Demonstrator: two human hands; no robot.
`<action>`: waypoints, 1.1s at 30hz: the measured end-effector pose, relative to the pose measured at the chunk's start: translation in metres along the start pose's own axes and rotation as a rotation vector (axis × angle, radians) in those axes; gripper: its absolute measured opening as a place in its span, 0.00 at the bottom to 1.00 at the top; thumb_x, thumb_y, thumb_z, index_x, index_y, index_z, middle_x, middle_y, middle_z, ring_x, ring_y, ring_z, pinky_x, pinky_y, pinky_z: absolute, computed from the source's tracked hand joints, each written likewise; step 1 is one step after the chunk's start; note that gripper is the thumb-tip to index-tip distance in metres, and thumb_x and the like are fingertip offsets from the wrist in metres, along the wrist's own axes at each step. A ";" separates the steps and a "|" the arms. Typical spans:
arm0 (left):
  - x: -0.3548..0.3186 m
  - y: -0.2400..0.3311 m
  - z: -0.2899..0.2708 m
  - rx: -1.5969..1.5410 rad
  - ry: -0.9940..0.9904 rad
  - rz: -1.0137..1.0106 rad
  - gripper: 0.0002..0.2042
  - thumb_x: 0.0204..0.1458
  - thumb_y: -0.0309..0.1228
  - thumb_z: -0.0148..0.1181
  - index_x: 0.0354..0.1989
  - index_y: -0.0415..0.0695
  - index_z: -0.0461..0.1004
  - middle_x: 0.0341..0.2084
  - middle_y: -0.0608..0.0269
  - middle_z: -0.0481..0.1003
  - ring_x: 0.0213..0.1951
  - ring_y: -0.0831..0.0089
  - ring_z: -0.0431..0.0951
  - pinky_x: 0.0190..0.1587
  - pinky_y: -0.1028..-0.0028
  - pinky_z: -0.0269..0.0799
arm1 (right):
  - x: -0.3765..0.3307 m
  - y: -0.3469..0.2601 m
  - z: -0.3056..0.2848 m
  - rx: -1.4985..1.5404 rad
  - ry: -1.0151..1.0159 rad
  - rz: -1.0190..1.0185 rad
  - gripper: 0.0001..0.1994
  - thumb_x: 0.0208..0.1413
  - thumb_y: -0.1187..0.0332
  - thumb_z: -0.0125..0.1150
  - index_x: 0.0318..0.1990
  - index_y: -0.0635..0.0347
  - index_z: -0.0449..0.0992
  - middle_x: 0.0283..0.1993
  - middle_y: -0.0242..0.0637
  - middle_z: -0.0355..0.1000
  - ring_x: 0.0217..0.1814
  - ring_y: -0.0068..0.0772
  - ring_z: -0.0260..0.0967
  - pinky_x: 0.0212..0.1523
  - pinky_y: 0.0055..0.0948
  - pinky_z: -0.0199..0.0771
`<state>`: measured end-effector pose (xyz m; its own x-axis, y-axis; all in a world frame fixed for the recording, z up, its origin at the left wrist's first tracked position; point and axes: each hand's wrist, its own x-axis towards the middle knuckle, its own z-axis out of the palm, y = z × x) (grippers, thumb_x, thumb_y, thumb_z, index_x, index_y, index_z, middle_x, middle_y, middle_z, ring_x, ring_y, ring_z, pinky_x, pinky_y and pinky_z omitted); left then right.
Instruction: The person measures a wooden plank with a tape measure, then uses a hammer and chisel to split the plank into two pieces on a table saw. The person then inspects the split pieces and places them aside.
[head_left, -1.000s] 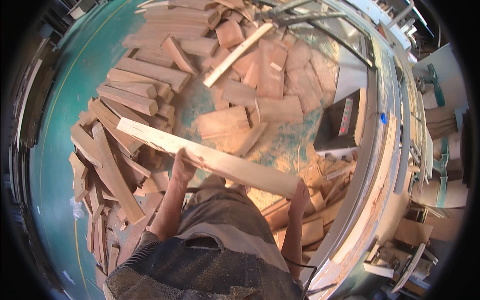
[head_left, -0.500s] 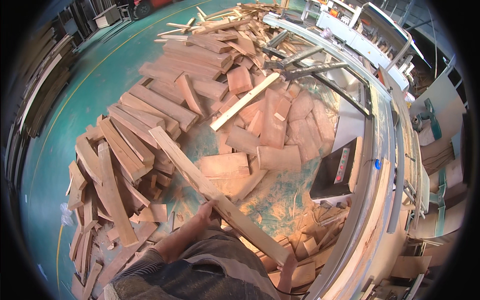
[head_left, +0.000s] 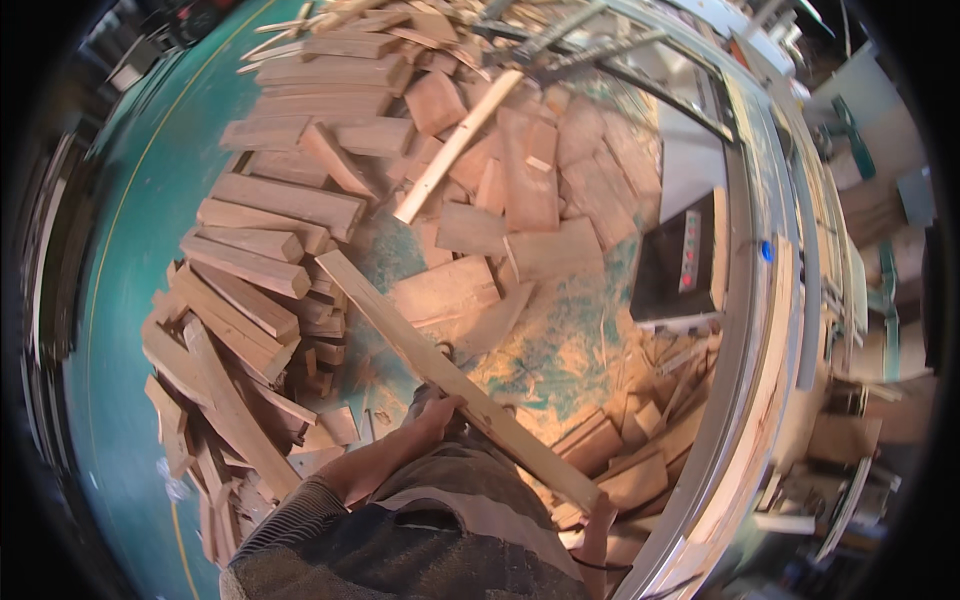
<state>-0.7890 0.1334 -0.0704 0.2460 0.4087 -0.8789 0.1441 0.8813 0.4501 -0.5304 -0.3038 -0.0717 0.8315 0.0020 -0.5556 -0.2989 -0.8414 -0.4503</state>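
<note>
A long, pale wooden board (head_left: 455, 378) lies slantwise in front of my body, its far end up to the left and its near end down to the right. My left hand (head_left: 436, 414) grips it near its middle, fingers wrapped over the edge. At the near end my right hand (head_left: 597, 522) has hold of the board, partly seen beside my hip. Beneath the board is a green floor (head_left: 530, 375) strewn with sawdust.
Stacked timber pieces (head_left: 240, 310) rise on the left. Flat offcuts (head_left: 530, 170) lie ahead. A machine's metal rail (head_left: 745, 400) runs along the right, beside a dark control box with buttons (head_left: 660, 270). More offcuts (head_left: 640, 480) sit by the rail.
My view has turned and tilted down, so the piles sit farther up and left. The board stays in both hands, at much the same slant.
</note>
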 end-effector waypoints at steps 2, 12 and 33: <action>0.010 0.021 -0.026 -0.082 -0.020 -0.088 0.20 0.52 0.34 0.65 0.50 0.35 0.74 0.35 0.55 0.77 0.34 0.63 0.78 0.34 0.63 0.76 | -0.049 -0.098 0.021 0.236 -0.009 0.224 0.30 0.61 0.47 0.51 0.44 0.73 0.77 0.39 0.50 0.77 0.29 0.47 0.74 0.19 0.42 0.73; 0.087 0.133 -0.117 0.061 -0.266 -0.363 0.11 0.57 0.35 0.57 0.45 0.45 0.75 0.36 0.62 0.79 0.35 0.65 0.79 0.35 0.66 0.77 | -0.134 -0.153 0.094 0.338 0.004 0.233 0.25 0.61 0.51 0.60 0.47 0.70 0.79 0.34 0.44 0.78 0.29 0.35 0.77 0.24 0.34 0.78; -0.007 0.071 0.057 0.541 -0.376 -0.305 0.12 0.56 0.31 0.54 0.47 0.46 0.72 0.47 0.62 0.76 0.50 0.63 0.77 0.52 0.57 0.77 | -0.303 0.015 0.077 1.029 0.523 0.411 0.29 0.62 0.52 0.62 0.59 0.70 0.72 0.35 0.44 0.78 0.27 0.31 0.75 0.21 0.30 0.74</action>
<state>-0.7262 0.1794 -0.0234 0.4183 -0.0312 -0.9078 0.6888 0.6623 0.2947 -0.8233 -0.2751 0.0361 0.6053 -0.5796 -0.5456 -0.6170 0.0913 -0.7816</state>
